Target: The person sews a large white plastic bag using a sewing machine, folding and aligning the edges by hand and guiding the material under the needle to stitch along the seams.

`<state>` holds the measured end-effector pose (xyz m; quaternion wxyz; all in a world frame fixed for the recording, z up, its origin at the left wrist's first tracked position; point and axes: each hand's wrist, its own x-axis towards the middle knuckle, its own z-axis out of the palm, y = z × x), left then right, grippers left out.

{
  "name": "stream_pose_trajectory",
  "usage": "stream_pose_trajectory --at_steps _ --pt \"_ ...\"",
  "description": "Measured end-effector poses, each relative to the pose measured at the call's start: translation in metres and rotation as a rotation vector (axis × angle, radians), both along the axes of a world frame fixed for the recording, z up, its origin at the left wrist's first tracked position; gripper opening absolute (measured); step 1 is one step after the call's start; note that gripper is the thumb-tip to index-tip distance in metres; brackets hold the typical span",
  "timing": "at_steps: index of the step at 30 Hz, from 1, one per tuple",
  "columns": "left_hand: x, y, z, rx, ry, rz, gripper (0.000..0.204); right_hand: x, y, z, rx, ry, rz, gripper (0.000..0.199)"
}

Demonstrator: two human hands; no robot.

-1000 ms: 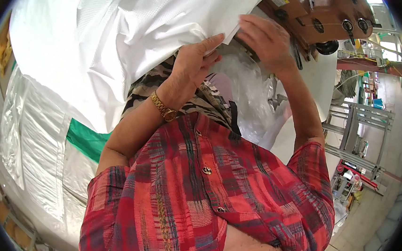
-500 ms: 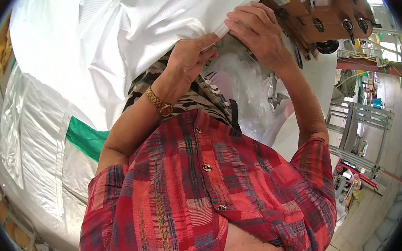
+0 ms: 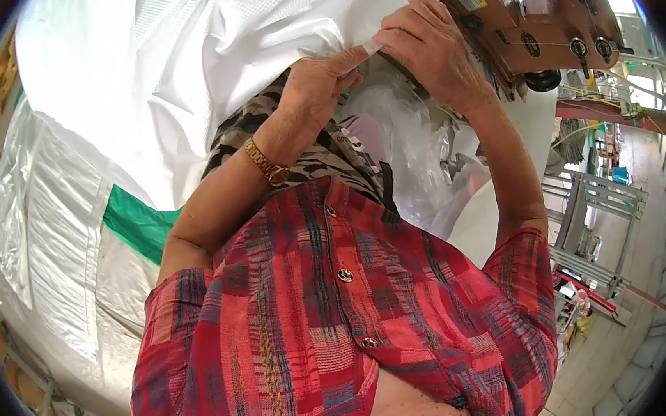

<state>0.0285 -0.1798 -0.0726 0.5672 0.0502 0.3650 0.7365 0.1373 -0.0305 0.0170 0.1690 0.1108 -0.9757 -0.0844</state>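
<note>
A large white woven sheet spreads over the upper left, its near edge gathered in folds. My left hand, with a gold watch on its wrist, pinches that edge between thumb and fingers. Close against it, the curled fingers of my right hand grip the same edge just to the right. The fingertips of both hands almost meet there. A brown sewing machine stands just beyond my right hand.
Crumpled clear plastic lies beneath my hands beside the white table. To the left are more white sheeting and a green strip. Grey metal frames stand on the floor at right.
My right hand has shifted slightly and its fingers have curled in tighter on the sheet's edge. My left hand stays nearly in place, its thumb now reaching closer to the right fingers.
</note>
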Motion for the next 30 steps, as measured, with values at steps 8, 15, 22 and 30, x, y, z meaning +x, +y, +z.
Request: stream_pose_trajectory --at_steps 8,15,22,30 --pt "-0.007 0.002 0.001 0.070 -0.124 -0.143 0.024 0.010 0.002 -0.012 0.015 0.137 0.077 0.023" --pt "-0.006 0.001 0.003 0.050 -0.165 -0.111 0.020 0.018 0.007 -0.026 0.099 0.227 0.104 0.029" --pt "-0.004 -0.001 0.013 0.011 -0.035 -0.127 0.036 0.017 0.002 -0.030 0.110 0.295 0.082 0.023" --pt "0.000 0.003 0.008 0.007 -0.002 -0.045 0.024 0.023 -0.001 -0.025 0.155 0.214 0.039 0.024"
